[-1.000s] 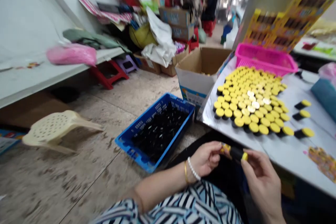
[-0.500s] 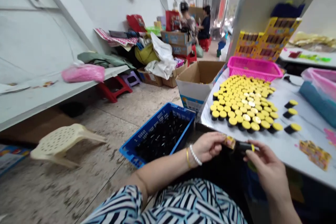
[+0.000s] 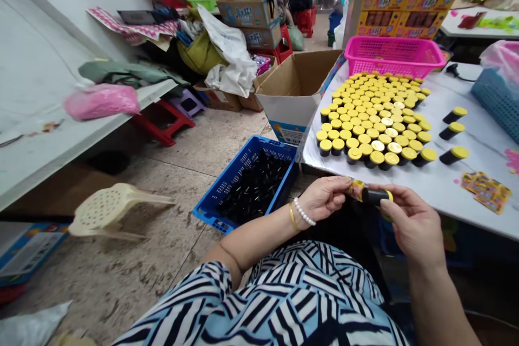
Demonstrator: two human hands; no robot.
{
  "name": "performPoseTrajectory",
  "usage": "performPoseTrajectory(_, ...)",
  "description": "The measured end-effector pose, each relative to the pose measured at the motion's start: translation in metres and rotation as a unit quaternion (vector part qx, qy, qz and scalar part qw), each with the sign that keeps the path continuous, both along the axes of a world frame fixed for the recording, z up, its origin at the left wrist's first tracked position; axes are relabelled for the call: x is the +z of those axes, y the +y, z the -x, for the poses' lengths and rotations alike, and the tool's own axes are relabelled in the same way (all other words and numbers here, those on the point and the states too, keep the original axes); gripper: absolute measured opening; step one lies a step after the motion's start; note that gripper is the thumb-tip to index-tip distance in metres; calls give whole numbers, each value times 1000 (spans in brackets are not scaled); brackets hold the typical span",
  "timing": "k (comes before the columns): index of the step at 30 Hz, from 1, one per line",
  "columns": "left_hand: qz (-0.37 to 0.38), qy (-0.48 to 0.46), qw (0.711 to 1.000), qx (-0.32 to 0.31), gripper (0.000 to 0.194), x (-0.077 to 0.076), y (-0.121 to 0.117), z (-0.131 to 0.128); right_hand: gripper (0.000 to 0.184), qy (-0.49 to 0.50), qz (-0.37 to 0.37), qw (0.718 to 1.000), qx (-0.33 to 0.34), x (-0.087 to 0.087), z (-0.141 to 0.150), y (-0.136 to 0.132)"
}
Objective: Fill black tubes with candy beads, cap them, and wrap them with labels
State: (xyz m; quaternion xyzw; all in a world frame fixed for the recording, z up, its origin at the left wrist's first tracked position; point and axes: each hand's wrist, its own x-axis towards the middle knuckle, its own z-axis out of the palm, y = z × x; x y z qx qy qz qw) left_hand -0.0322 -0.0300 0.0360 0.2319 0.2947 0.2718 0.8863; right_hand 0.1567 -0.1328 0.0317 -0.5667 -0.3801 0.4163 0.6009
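The left hand (image 3: pixel 327 198) pinches a small, colourful printed label (image 3: pixel 356 190) beside a black, yellow-capped cylindrical tube (image 3: pixel 373 197) pinched by the right hand (image 3: pixel 417 221)

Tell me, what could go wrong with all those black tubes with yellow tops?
The standing tubes are packed close together near the front edge of the table, so a bump might topple several. The black tube in the right hand is held out in front of the table, so it could drop if the grip slips. The small printed piece pinched by the left hand might crease if squeezed hard.
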Motion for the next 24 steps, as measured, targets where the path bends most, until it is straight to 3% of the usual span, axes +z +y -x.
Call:
performPoseTrajectory(13,-10,14,1000,-8,25,-9,-5,-2,27,-78,-25,996,-30,7,13,-5)
performPoseTrajectory(18,8,17,1000,-7,17,-7,-6,1,32,-221,-91,968,-81,-2,19,-5)
performPoseTrajectory(21,-5,32,999,16,24,-7,-8,5,36,-265,-111,953,-92,-4,19,-5)
performPoseTrajectory(24,-84,63,990,98,39,-8,-10,10,37,-224,-96,966,-84,1,14,-7)
